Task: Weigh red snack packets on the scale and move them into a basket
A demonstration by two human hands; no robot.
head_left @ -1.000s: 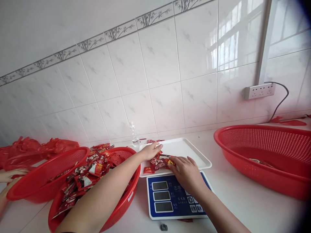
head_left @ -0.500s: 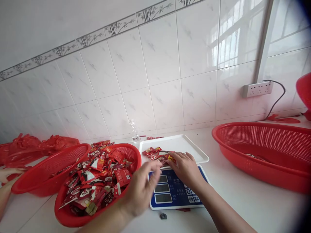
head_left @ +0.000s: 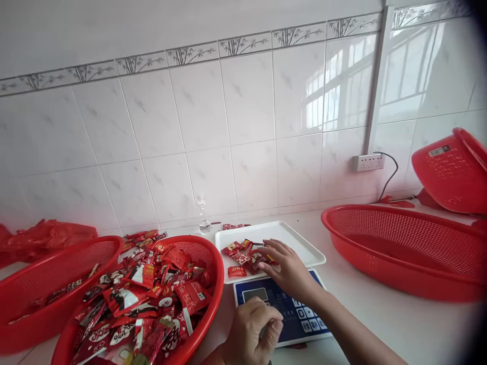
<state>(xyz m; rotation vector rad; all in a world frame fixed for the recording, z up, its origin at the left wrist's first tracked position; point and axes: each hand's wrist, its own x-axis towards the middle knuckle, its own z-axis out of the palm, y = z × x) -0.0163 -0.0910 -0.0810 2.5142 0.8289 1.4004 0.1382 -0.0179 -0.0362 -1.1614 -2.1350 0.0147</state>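
Observation:
A digital scale (head_left: 287,299) with a blue panel and a white tray (head_left: 297,243) stands in the middle. Several small red packets (head_left: 237,257) lie on the tray's left part. My right hand (head_left: 287,266) reaches over the tray's front edge, fingers apart, beside the packets at its fingertips. In front of the scale's display is my left hand (head_left: 255,324), its fingers curled together; whether anything is between them is hidden. To the left, a red basket (head_left: 213,304) is heaped with red packets (head_left: 148,289).
Another red basket (head_left: 23,284) with a few packets is at far left, before red plastic bags (head_left: 49,235). A large red basket (head_left: 399,284) stands right, a tilted one (head_left: 449,172) behind. A clear bottle (head_left: 204,218) and a wall socket (head_left: 369,162) are at the back.
My left hand has moved right and down to the scale's display, its fingers now curled. My right hand has loosened and spread over the packets. The view has turned; the other person's hand is out of sight.

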